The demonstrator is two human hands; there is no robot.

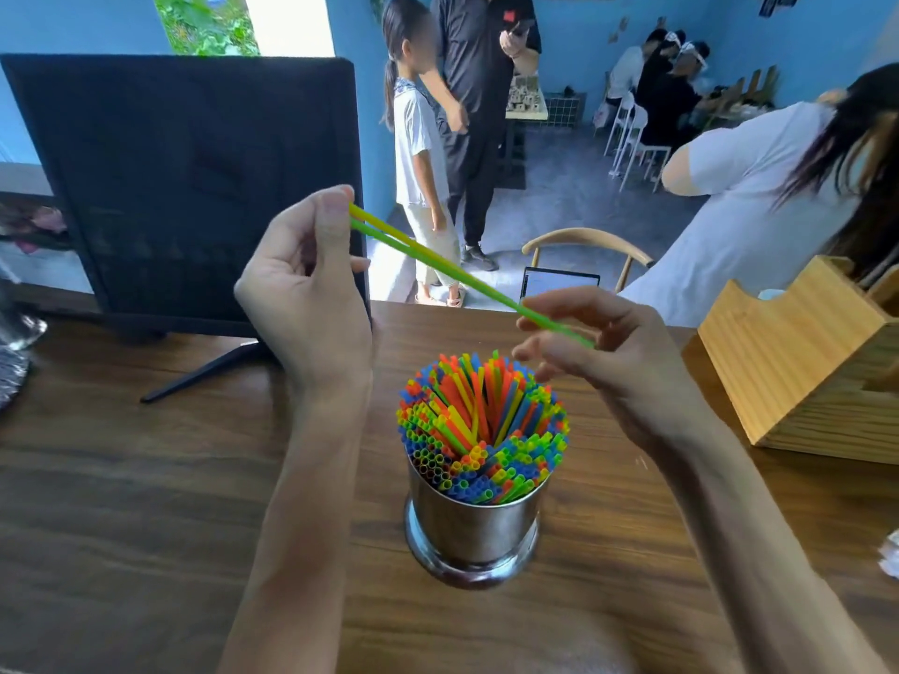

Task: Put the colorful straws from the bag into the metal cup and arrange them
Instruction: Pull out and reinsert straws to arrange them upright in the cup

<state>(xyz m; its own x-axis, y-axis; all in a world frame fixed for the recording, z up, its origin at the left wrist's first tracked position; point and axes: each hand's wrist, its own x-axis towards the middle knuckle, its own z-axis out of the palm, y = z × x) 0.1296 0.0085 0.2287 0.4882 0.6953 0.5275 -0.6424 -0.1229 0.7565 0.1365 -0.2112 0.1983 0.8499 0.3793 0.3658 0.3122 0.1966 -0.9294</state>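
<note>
Wooden table [146, 479]: two straws [438, 265], one cup [474, 527].

A café-like shop: beyond the fingers [340, 221], blue walls [802, 41], people seated at white chairs [632, 138], a wooden condiment box [798, 362] on the table [121, 479].

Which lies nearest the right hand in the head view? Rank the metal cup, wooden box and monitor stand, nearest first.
Measured from the right hand:
1. Metal cup, just below and left of it, at the table's middle.
2. Wooden box, off to its right at the table's edge.
3. Monitor stand, far left, beyond the left hand.
</note>
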